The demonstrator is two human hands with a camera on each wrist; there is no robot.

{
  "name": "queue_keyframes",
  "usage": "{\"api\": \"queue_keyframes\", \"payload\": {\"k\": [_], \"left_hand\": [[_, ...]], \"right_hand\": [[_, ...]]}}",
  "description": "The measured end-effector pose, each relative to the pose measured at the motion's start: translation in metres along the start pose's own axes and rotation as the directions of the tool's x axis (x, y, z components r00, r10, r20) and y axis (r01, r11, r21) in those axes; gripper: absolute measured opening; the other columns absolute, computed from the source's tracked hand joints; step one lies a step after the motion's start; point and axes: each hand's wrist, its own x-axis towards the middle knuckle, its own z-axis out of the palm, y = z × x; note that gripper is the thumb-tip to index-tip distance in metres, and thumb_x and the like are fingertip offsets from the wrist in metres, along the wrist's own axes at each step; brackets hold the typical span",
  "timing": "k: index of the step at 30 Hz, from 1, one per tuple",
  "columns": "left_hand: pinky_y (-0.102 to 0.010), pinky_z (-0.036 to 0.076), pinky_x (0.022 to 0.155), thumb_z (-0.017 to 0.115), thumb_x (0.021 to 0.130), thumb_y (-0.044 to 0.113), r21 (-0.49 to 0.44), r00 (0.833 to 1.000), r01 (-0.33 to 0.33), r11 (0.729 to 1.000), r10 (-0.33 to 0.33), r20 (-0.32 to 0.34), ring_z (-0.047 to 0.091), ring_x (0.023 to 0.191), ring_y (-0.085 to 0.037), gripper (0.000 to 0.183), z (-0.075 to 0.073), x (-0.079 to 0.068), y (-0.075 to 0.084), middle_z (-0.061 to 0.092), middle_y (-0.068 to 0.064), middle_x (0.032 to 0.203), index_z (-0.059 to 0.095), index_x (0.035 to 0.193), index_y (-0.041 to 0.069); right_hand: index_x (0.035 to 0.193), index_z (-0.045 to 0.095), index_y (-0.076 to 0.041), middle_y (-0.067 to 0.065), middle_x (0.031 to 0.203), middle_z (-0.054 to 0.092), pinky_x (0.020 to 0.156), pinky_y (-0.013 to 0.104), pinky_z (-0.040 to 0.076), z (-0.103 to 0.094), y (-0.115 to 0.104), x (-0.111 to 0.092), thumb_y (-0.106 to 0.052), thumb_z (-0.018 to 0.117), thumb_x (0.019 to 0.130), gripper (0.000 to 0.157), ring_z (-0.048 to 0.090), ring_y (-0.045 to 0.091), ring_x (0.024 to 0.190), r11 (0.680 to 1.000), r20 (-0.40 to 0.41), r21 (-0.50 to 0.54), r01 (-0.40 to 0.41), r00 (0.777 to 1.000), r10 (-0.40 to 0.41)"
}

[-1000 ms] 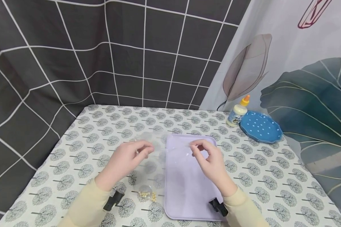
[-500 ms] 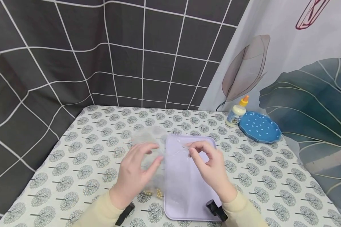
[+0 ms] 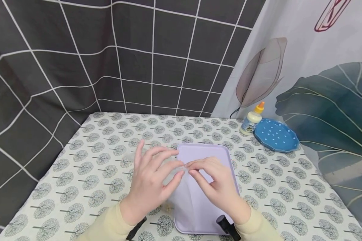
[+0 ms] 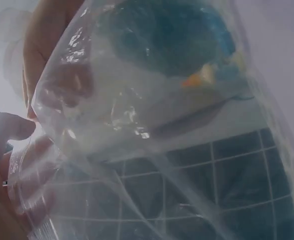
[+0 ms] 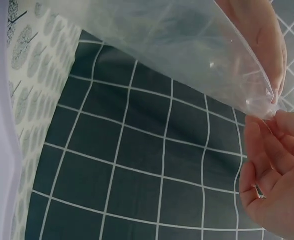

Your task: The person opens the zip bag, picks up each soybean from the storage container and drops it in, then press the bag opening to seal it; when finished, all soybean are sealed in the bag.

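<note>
A clear plastic bag (image 3: 183, 197) hangs between my hands, over the left side of a lilac tray (image 3: 211, 204). My right hand (image 3: 218, 184) pinches the bag's upper edge between thumb and fingers; the right wrist view shows the film (image 5: 202, 55) stretching away from that pinch. My left hand (image 3: 152, 180) is beside the same edge, fingers spread and fairly straight, with a gap between thumb and index fingertips. Pale yellow beads (image 3: 167, 207) show blurred low behind the bag. In the left wrist view, the crinkled film (image 4: 126, 115) covers most of the scene.
At the back right stand a glue bottle (image 3: 251, 121) with an orange tip and a blue dotted plate (image 3: 276, 134). A tree-print cloth (image 3: 87, 174) covers the table. Dark grid curtain (image 3: 169, 67) closes off the back.
Both hands have come together at the bag's edge, the right moving left. My left hand's fingers have spread from their earlier pinch. The bag has shifted right, over the tray.
</note>
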Motion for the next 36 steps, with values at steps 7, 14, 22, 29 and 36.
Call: {"api": "queue_keyframes", "payload": {"k": [7, 14, 22, 29, 36], "left_hand": [[-0.054, 0.03, 0.102, 0.062, 0.09, 0.025, -0.091, 0.999, 0.019, 0.996, -0.016, 0.034, 0.057, 0.088, -0.016, 0.015, -0.006, 0.001, 0.001, 0.068, 0.005, 0.085, 0.07, 0.082, 0.016], [-0.041, 0.037, 0.086, 0.065, 0.087, 0.022, -0.129, 0.999, 0.001, 0.992, 0.006, 0.052, 0.057, 0.083, -0.013, 0.009, -0.011, 0.003, 0.004, 0.068, 0.007, 0.083, 0.071, 0.081, 0.018], [-0.044, 0.037, 0.086, 0.065, 0.086, 0.022, -0.128, 0.998, -0.054, 0.99, 0.057, 0.016, 0.058, 0.078, -0.01, 0.01, -0.015, 0.006, 0.009, 0.068, 0.009, 0.08, 0.072, 0.079, 0.019], [-0.044, 0.037, 0.085, 0.065, 0.085, 0.019, -0.122, 0.995, -0.104, 0.987, 0.103, -0.012, 0.058, 0.075, -0.009, 0.011, -0.017, 0.007, 0.01, 0.067, 0.011, 0.077, 0.072, 0.077, 0.018], [-0.043, 0.038, 0.084, 0.066, 0.08, 0.015, -0.128, 0.99, -0.135, 0.983, 0.137, 0.014, 0.056, 0.072, -0.009, 0.008, -0.021, 0.009, 0.014, 0.066, 0.012, 0.074, 0.071, 0.075, 0.018]], "right_hand": [[0.092, 0.068, -0.009, 0.0, 0.085, 0.071, 0.077, 0.023, 0.044, 0.001, -0.005, 0.003, -0.024, 0.056, 0.096, 0.02, 0.059, 0.01, 0.076, 1.0, 0.001, -0.001, 0.021, 1.0, -0.021], [0.09, 0.068, -0.01, -0.002, 0.082, 0.069, 0.074, 0.022, 0.042, -0.003, -0.009, 0.007, -0.019, 0.061, 0.093, 0.011, 0.058, 0.008, 0.074, 0.996, 0.002, 0.034, 0.082, 0.997, -0.082], [0.086, 0.07, -0.01, -0.001, 0.078, 0.07, 0.075, 0.025, 0.041, -0.007, -0.013, 0.008, -0.019, 0.064, 0.091, 0.012, 0.06, 0.008, 0.073, 0.993, -0.018, 0.069, 0.092, 0.996, -0.091], [0.082, 0.069, -0.013, -0.003, 0.078, 0.069, 0.077, 0.028, 0.038, -0.01, -0.016, 0.01, -0.022, 0.062, 0.092, 0.016, 0.059, 0.01, 0.074, 0.987, -0.006, 0.007, 0.158, 0.987, -0.158], [0.082, 0.066, -0.015, -0.007, 0.077, 0.066, 0.076, 0.029, 0.037, -0.014, -0.024, 0.012, -0.022, 0.057, 0.095, 0.018, 0.056, 0.011, 0.075, 0.971, 0.047, -0.074, 0.226, 0.974, -0.223]]}}
